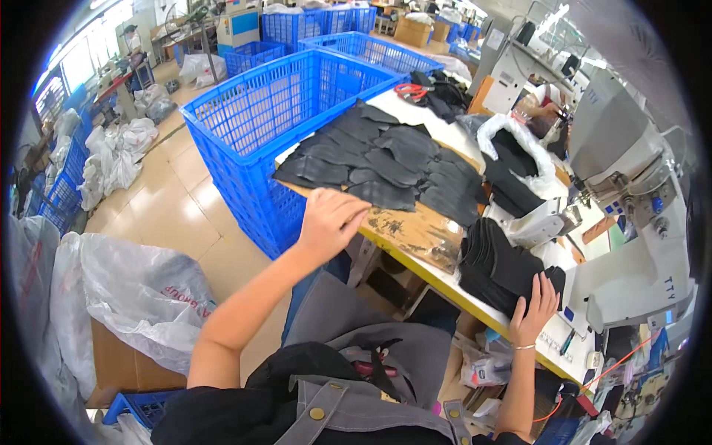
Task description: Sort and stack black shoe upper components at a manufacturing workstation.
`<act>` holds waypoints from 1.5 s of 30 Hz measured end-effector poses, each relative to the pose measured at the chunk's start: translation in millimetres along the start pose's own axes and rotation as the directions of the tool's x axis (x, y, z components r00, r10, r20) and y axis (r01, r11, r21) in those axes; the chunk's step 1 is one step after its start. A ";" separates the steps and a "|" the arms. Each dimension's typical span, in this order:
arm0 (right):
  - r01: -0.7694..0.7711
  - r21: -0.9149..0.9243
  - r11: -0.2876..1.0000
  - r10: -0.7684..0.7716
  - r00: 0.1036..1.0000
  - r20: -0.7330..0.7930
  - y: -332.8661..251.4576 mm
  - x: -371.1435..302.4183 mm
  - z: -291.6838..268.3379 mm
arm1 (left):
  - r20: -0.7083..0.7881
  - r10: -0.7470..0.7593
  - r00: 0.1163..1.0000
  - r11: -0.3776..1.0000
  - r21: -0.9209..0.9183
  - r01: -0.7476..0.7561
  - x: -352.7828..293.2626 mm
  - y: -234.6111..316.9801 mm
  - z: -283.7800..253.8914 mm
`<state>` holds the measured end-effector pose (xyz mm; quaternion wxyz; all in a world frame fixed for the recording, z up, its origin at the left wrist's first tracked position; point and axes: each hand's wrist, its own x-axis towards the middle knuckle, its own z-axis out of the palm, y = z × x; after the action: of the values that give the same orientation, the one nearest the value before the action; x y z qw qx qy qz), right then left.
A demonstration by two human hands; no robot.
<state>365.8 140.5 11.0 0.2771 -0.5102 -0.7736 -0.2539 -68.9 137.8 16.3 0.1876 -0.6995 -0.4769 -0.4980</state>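
Around my sewing machine (630, 170) I see a blue crate (267, 126) far to its left, beside the table (415, 237). Red scissors (410, 91) lie beyond it, up the table. White plastic bags (141, 297) slump on the floor well left of it, and more blue crates (311, 22) stand behind.

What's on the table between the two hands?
In the head view, between the left hand and right hand lies a bare, worn stretch of wooden table, then a stack of black pieces under the right fingertips.
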 end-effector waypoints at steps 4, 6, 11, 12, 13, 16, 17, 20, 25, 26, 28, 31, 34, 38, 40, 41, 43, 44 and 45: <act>0.106 0.177 0.978 -0.078 0.985 -0.157 -30.5 -4.7 -19.6 | 0.216 0.115 0.970 0.991 0.043 -0.127 46.1 -30.6 29.4; 0.179 0.272 0.945 -0.140 0.977 -0.158 -50.5 -11.5 -24.5 | 0.348 0.174 0.921 0.978 0.049 -0.204 64.4 -41.8 48.8; 0.307 0.529 0.791 -0.284 0.950 -0.126 -81.3 -9.8 -18.7 | 0.677 0.277 0.681 0.929 -0.009 -0.369 89.6 -56.2 88.8; 0.303 0.554 0.776 -0.283 0.951 -0.124 -82.4 -5.2 -14.3 | 0.707 0.270 0.653 0.921 0.008 -0.390 94.9 -54.9 92.6; 0.302 0.600 0.740 -0.291 0.949 -0.119 -84.0 -1.2 -9.4 | 0.717 0.265 0.645 0.924 0.002 -0.383 96.6 -54.9 96.2; 0.321 0.666 0.674 -0.346 0.933 -0.100 -89.2 16.0 4.5 | 0.704 0.314 0.637 0.888 0.018 -0.459 95.9 -58.2 99.8; 0.327 0.698 0.636 -0.377 0.922 -0.089 -92.6 21.2 6.6 | 0.713 0.300 0.634 0.896 0.018 -0.445 96.2 -59.7 100.3; 0.337 0.738 0.584 -0.431 0.900 -0.069 -94.8 36.4 11.5 | 0.763 0.258 0.592 0.922 -0.011 -0.388 102.1 -54.0 105.0; 0.315 0.739 0.596 -0.464 0.886 -0.003 -109.0 34.3 7.2 | 0.712 0.342 0.613 0.887 -0.029 -0.462 97.1 -61.4 109.0; 0.321 0.713 0.624 -0.464 0.886 0.008 -111.0 32.4 5.5 | 0.702 0.338 0.627 0.874 0.014 -0.486 97.2 -62.0 109.5; 0.287 0.677 0.677 -0.431 0.901 0.049 -114.2 30.1 1.4 | 0.642 0.357 0.678 0.855 0.068 -0.514 95.4 -60.3 116.2; 0.262 0.596 0.759 -0.389 0.916 0.093 -129.6 43.9 -1.8 | 0.551 0.364 0.751 0.902 -0.009 -0.431 93.1 -68.3 122.9; 0.192 0.540 0.819 -0.294 0.949 0.109 -157.4 71.5 14.3 | 0.531 0.207 0.822 0.978 -0.131 -0.162 87.7 -74.4 124.3; 0.219 0.442 0.870 -0.258 0.966 0.030 -198.9 129.7 58.4 | 0.572 -0.064 0.818 0.969 -0.162 0.188 91.0 -80.4 121.8; 0.234 0.398 0.887 -0.252 0.968 -0.005 -210.0 149.9 79.3 | 0.563 -0.064 0.824 0.955 -0.204 0.214 90.8 -78.4 122.9; 0.224 0.340 0.913 -0.242 0.970 0.012 -212.5 156.1 89.3 | 0.563 -0.081 0.822 0.942 -0.226 0.247 89.3 -77.4 123.8; 0.238 0.286 0.928 -0.255 0.967 0.022 -214.1 162.6 105.8 | 0.551 -0.110 0.827 0.950 -0.187 0.251 89.3 -80.1 123.2; 0.211 0.258 0.943 -0.235 0.970 0.064 -212.5 164.4 113.4 | 0.566 -0.117 0.816 0.948 -0.182 0.261 90.4 -83.2 123.3; 0.185 0.235 0.954 -0.214 0.971 0.107 -213.7 167.0 119.3 | 0.582 -0.129 0.803 0.946 -0.170 0.275 90.6 -87.4 120.9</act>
<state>92.4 254.6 16.7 0.2542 -0.4105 -0.8613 -0.1582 -76.5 312.0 24.6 -0.1043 -0.7777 -0.5175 -0.3414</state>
